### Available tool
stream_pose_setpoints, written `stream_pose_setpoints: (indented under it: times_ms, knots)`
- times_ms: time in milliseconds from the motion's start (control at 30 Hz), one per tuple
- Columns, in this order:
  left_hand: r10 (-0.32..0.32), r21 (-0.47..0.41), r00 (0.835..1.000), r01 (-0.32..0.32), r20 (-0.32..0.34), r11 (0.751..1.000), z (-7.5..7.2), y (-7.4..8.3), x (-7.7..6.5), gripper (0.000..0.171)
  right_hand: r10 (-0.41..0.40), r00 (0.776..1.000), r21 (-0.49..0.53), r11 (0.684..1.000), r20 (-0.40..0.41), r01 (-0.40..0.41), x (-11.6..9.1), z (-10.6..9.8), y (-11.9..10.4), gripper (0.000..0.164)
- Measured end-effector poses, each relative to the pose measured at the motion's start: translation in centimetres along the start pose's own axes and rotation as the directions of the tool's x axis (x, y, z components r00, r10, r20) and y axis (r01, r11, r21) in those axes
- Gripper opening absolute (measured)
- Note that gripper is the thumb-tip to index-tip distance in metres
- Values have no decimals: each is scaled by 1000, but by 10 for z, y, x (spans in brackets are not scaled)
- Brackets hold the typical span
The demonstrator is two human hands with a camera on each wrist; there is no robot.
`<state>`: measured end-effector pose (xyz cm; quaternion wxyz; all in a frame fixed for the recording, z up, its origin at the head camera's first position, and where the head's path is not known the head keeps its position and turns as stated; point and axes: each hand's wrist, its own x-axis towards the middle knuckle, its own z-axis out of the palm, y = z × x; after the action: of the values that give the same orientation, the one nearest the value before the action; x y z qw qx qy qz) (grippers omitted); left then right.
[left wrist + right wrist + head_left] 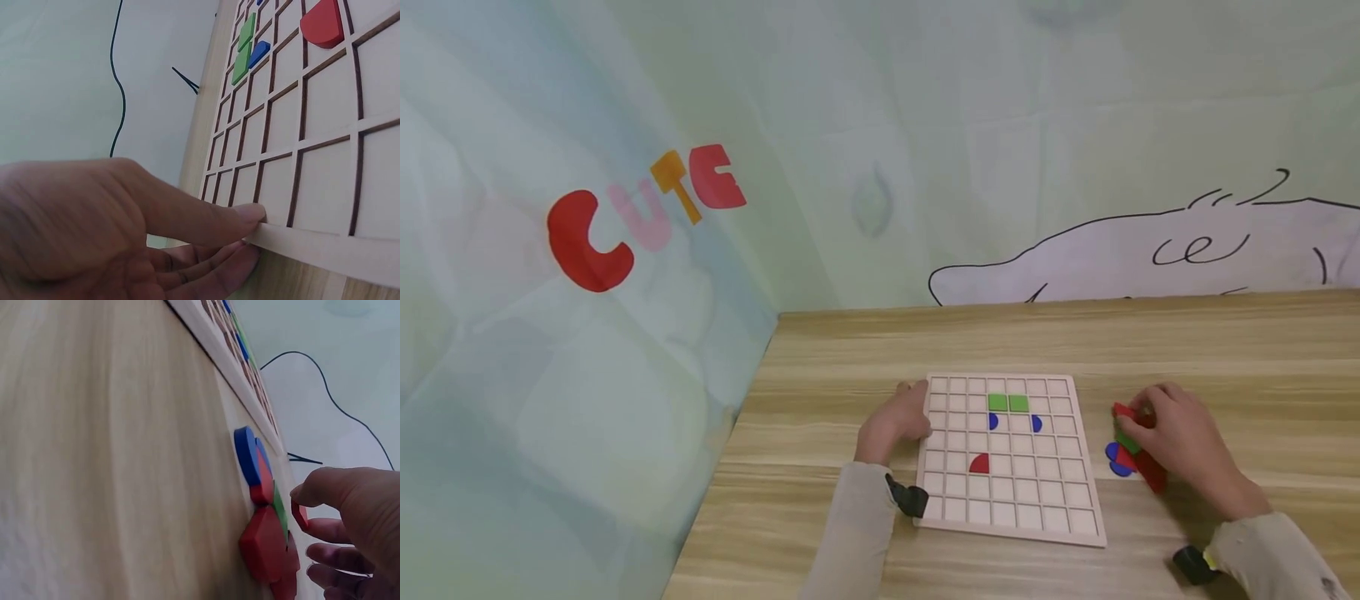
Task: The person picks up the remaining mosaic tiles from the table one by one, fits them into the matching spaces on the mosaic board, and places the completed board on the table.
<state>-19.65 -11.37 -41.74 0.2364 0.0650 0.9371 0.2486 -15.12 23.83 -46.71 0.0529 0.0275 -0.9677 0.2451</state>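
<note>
A pale wooden grid board (1025, 492) lies on the table. My left hand (897, 423) holds its left edge, thumb (250, 214) on the rim and the other fingers against the side below. On the board sit two green squares (1008, 403), two blue half-round pieces (1037, 423) and a red quarter-circle (980, 463). To the right of the board, my right hand (1183, 437) pinches a small red piece (300, 514) between thumb and finger, above a loose pile; its full shape is partly hidden.
The pile beside the board holds blue rounded pieces (1121, 468), red pieces (265, 540) and a green piece (280, 506), partly under my right hand. Wood-grain tabletop (820, 367) surrounds the board. A printed cloth backdrop (880, 167) rises behind and at the left.
</note>
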Motion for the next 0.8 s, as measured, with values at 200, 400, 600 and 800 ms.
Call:
stream_pose_setpoints:
  times_ms: [200,400,600,800]
  knots:
    - [-19,2,1000,19,1,1000,0,1,0,74,-23,999,10,1000,-46,23,-1,-4,-9,28]
    - [-13,9,1000,13,1,1000,0,2,0,74,-69,993,6,998,-94,70,-3,-7,-20,28]
    - [-3,12,1000,3,-5,1000,-1,3,0,74,-108,985,21,993,-137,112,-5,-9,-32,26]
    - [-28,31,1000,28,-5,999,1,3,1,73,-146,975,33,988,-169,153,-8,-11,-44,24]
